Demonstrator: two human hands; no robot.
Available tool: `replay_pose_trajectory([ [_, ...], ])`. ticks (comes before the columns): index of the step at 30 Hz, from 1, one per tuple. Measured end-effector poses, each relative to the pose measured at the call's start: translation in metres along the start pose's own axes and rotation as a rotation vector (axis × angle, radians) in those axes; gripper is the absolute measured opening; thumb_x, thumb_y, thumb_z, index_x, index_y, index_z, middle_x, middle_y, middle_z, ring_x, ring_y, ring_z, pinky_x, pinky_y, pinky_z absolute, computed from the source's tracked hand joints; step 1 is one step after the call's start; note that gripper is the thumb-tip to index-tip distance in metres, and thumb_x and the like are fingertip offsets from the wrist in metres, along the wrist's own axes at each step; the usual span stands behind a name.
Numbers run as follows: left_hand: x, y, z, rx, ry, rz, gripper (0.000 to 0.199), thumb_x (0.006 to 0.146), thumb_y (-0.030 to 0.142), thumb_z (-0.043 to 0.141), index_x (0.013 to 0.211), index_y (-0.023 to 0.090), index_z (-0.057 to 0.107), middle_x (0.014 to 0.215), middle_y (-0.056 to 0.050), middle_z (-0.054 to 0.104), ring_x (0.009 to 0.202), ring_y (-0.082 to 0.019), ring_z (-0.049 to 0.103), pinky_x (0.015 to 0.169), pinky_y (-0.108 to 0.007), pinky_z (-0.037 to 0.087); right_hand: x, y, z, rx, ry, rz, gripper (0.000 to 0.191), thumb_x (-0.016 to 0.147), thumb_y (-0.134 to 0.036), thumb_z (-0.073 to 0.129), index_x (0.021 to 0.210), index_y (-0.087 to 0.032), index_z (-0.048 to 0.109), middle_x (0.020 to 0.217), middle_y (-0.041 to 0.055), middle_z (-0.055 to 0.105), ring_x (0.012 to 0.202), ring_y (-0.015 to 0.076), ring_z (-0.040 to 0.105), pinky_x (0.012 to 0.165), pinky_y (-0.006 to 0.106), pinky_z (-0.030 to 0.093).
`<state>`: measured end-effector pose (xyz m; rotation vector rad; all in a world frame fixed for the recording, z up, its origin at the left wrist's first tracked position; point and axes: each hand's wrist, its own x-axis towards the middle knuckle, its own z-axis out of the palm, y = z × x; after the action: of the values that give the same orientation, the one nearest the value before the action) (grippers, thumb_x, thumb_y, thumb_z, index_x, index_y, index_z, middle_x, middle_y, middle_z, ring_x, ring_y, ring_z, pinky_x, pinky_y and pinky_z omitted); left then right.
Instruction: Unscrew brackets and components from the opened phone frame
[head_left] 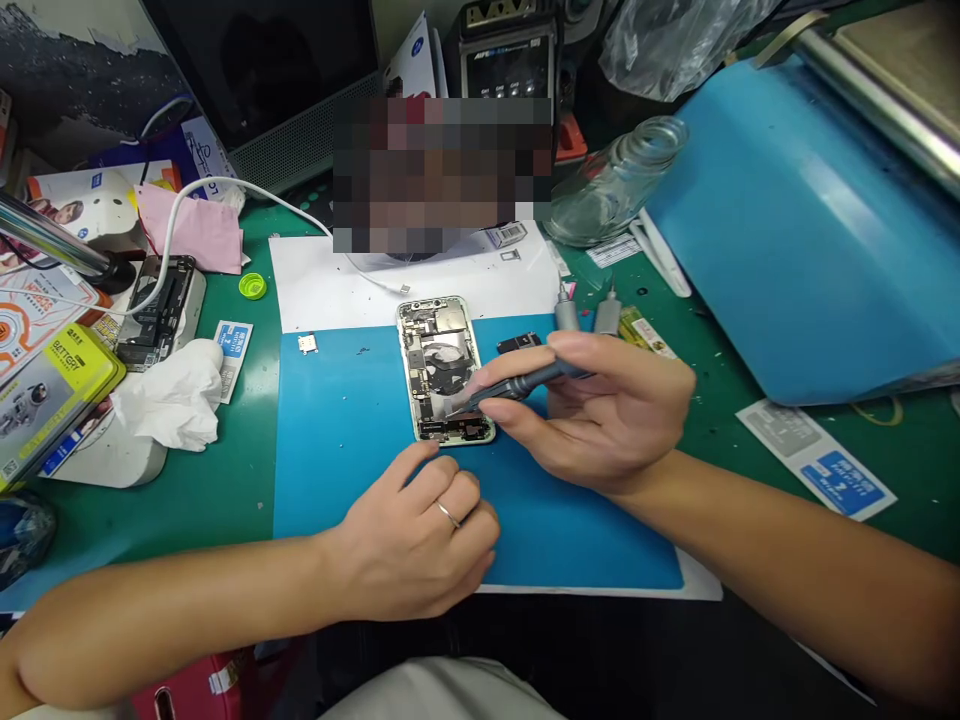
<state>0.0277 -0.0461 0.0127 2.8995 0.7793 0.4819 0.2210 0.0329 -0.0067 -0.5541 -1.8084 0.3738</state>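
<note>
The right hand point(619, 410) grasps a slim dark tool point(536, 381) between thumb and fingers, its tip over the lower part of an opened phone point(450, 355) whose inner boards and metal plates are exposed. The left hand point(420, 535), a ring point(449, 515) on one finger, is loosely curled at the phone's near end; whether its fingers grip anything cannot be told. The phone lies on a blue mat point(337, 480), its far end over the edge of a white sheet point(315, 285). Just beyond the right hand are a small dark part point(519, 343) and the tops of two grey tools point(566, 312), partly hidden by the fingers. A small metallic square point(307, 343) lies near the mat's far left corner, and the plug of a white cable point(180, 215) rests on the sheet beyond the phone. Farther left on the green bench point(225, 500) are a green cap point(253, 286), a pink cloth point(191, 225), a crumpled tissue point(172, 395), another opened device point(157, 315) and a yellow battery box point(60, 390). To the right are a tilted glass jar point(615, 185), a printed card point(817, 460) and a large curved blue sheet point(787, 230). A dark monitor point(262, 70) stands at the back left.
</note>
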Motion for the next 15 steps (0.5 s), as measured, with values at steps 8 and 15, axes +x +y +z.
replay_pose_trajectory([
  [8,-0.0061,0.0064,0.0002,0.103,-0.065,-0.116,0.035,0.096,0.043,0.051,0.109,0.012,0.06,0.118,-0.017,0.061,0.121,-0.034,0.052,0.101,-0.05,0.039,-0.0039,-0.003,-0.0052,-0.105,-0.147,-0.075,0.079,0.084,-0.008,0.072,0.153,-0.027,0.037,0.089,0.0046,0.078,0.072,0.0182,0.076,0.063,0.028,0.067],
  [15,-0.0068,0.0044,0.003,0.074,-0.096,-0.135,0.039,0.095,0.046,0.051,0.111,0.011,0.059,0.124,-0.019,0.059,0.123,-0.037,0.052,0.097,-0.048,0.041,-0.0093,-0.0015,-0.0029,-0.13,-0.15,-0.054,0.078,0.084,-0.008,0.073,0.151,-0.028,0.038,0.094,0.0052,0.079,0.073,0.0183,0.077,0.065,0.028,0.067],
])
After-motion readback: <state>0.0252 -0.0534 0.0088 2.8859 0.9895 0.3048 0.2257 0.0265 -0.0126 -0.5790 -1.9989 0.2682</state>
